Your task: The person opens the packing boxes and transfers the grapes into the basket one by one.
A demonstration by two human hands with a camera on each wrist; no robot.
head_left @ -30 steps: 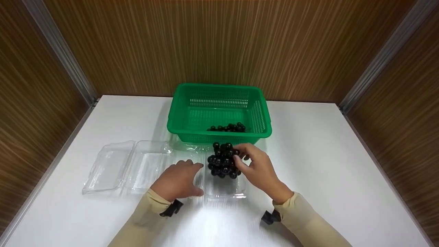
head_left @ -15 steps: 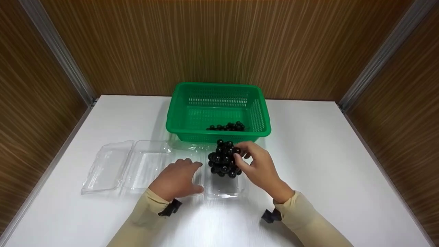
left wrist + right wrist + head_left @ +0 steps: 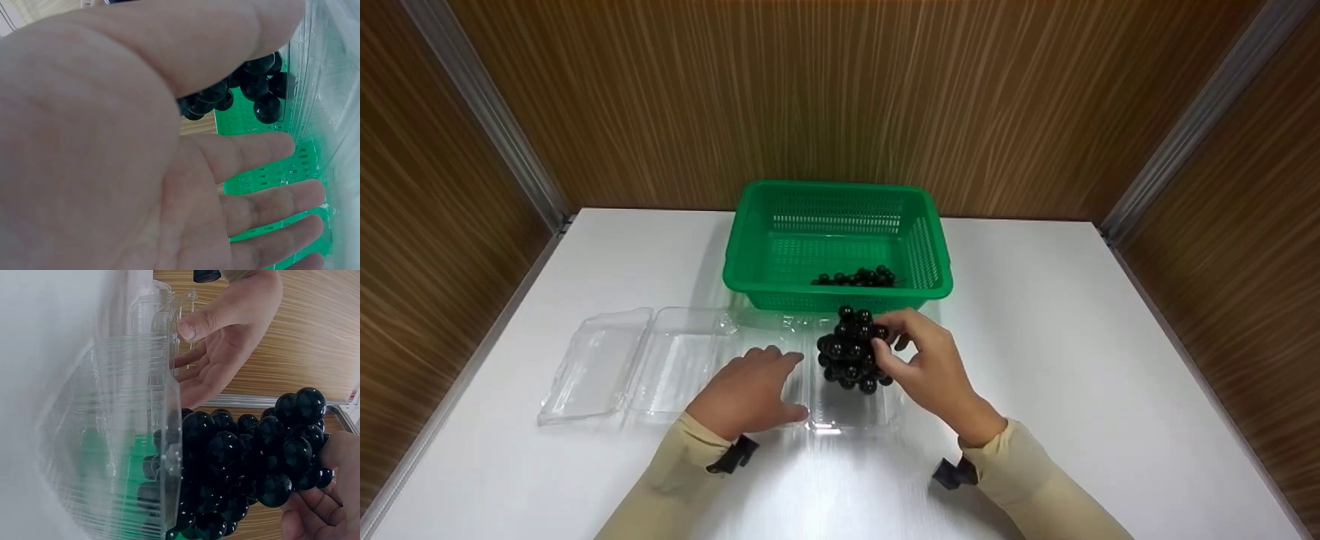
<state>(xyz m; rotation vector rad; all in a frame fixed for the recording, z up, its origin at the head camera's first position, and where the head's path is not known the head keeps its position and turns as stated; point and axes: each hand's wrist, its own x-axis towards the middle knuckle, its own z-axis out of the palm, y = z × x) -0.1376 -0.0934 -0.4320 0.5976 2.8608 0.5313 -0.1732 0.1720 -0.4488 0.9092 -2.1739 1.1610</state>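
Observation:
A bunch of dark grapes (image 3: pixel 851 351) hangs over the right-hand clear plastic clamshell box (image 3: pixel 851 416); its lower grapes dip behind the box wall in the right wrist view. My right hand (image 3: pixel 926 367) pinches the bunch near its top, between thumb and fingers. To the left, my left hand (image 3: pixel 746 394) has its fingers spread, thumb apart, close to the box's left side. Its palm shows with nothing in it in the left wrist view (image 3: pixel 185 208). Whether those fingertips touch the plastic I cannot tell.
A green plastic basket (image 3: pixel 840 294) stands behind the boxes, with more dark grapes (image 3: pixel 859 278) inside near its front wall. Another clear clamshell (image 3: pixel 600 367) lies opened out on the left. Wood-grain panels (image 3: pixel 840 105) enclose the white table (image 3: pixel 1057 360) at the back and sides.
The grape bunch has shifted and turned slightly in my right hand, its top tipping a little to the right. My left hand has barely moved.

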